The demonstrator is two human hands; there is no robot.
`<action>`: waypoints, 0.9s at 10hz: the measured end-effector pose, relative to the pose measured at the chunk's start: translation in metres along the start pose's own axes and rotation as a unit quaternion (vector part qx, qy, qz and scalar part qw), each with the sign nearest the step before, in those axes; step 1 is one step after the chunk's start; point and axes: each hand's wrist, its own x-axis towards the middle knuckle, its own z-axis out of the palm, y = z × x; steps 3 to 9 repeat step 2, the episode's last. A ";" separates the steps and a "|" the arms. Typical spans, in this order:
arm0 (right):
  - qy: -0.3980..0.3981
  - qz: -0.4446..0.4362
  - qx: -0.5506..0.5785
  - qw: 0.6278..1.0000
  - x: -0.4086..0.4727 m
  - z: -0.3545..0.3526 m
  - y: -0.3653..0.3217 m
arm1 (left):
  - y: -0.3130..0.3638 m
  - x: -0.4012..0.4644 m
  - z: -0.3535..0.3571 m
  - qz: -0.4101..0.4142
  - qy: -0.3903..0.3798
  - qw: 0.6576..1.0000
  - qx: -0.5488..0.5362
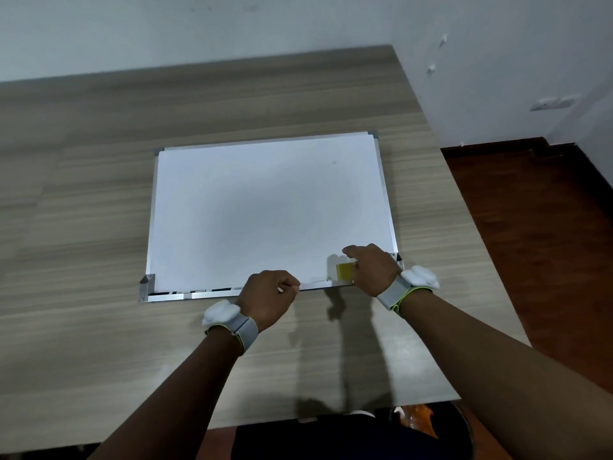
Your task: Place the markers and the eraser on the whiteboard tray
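A white whiteboard [268,210] lies flat on the wooden table, its metal tray [172,296] along the near edge. Dark markers [212,289] lie in the tray's left half. My left hand [270,298] is a closed fist at the tray's middle, with a thin white marker tip [293,287] showing between its fingers. At the tray's right end my right hand [371,268] grips a yellow eraser [344,271], which stands on the board's lower right corner. Most of the eraser is hidden by the fingers.
The wooden table [83,210] reaches a white wall at the back. Its right edge drops to a dark red floor [537,244]. Both wrists wear grey bands with white sensors. The near table edge lies just below my forearms.
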 end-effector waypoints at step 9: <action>0.058 -0.001 0.197 0.979 -0.005 -0.034 -0.012 | 0.026 0.006 -0.032 -0.003 0.011 0.994 -0.113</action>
